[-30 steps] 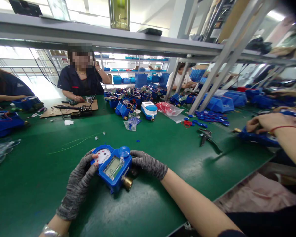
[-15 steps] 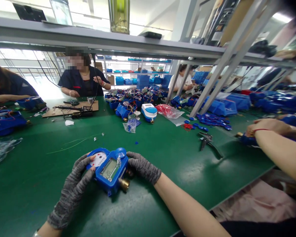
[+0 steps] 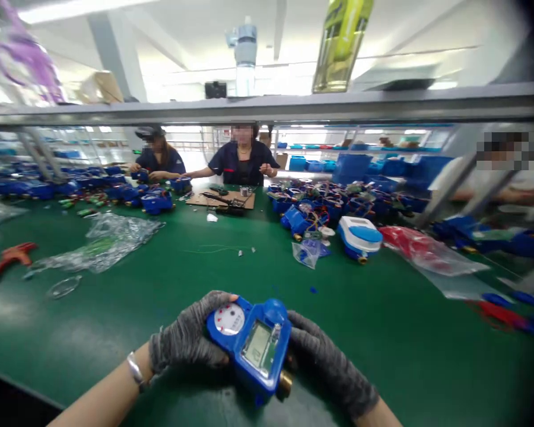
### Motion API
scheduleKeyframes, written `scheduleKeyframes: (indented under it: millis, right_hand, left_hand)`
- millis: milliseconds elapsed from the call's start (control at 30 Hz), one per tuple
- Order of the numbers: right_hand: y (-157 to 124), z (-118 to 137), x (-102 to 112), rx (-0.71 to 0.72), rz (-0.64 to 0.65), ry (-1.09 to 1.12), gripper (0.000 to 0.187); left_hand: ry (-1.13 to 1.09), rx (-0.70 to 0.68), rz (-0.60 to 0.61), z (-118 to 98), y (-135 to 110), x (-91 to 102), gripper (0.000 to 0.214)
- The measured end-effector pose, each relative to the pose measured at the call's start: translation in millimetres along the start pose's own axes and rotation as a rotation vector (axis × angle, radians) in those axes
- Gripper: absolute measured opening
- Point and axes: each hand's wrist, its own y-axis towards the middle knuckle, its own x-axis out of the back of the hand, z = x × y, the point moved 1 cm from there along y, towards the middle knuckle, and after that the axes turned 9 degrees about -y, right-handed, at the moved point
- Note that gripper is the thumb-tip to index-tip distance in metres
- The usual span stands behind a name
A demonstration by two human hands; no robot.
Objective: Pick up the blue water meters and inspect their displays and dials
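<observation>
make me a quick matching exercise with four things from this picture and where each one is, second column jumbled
Things
1. blue meter with a display
2. white-and-blue meter
3. orange-red tool
4. yellow-green container

Places
a. at the far left of the view, on the green tabletop
b. up on the grey shelf
c. between the gloved left hand and right hand
d. beside the red-filled plastic bag

Pairs: 1-c, 2-d, 3-a, 4-b

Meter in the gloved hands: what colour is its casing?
The meter's casing is blue; it shows best in the head view.
</observation>
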Motion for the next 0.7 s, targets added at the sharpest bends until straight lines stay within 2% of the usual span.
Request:
scheduleKeyframes:
  millis: [67, 167, 300, 367, 467, 567, 633, 700]
  right_hand:
    - [6.1, -7.3, 8.5, -0.029, -0.015, -0.028, 0.059]
    - [19.0, -23.0, 23.6, -0.07, -0.033, -0.041, 0.065]
    - [26.4, -35.7, 27.9, -0.105, -0.117, -0.006, 0.07]
    - [25.0, -35.2, 22.9, -0.098, -0.154, 0.008, 0.068]
    - [21.9, -30.9, 15.2, -0.079, -0.193, -0.007, 0.067]
    - [22.5, -29.2, 14.6, -0.069, -0.208, -0.066, 0.07]
    - [25.8, -30.6, 18.7, -0.07, -0.22, -0.095, 0.072]
    - [30.4, -32.6, 23.9, -0.084, -0.178, -0.097, 0.073]
  left_hand:
    - [0.047, -0.018, -0.09, 7.5, -15.4, 13.3, 0.079]
    - [0.21, -0.008, -0.358, 15.4, -45.3, 49.9, 0.08]
    - [0.562, 0.086, -0.836, 11.8, -81.3, 117.3, 0.078]
    - [0.729, 0.127, -1.012, 6.3, -91.9, 153.7, 0.078]
    - [0.924, 0.184, -1.175, 0.9, -98.5, 204.5, 0.078]
    - [1.048, 0.283, -1.289, 2.3, -99.1, 243.8, 0.078]
    - [1.104, 0.343, -1.332, 4.9, -98.8, 260.0, 0.076]
    - [1.145, 0.385, -1.344, 6.1, -98.8, 266.2, 0.075]
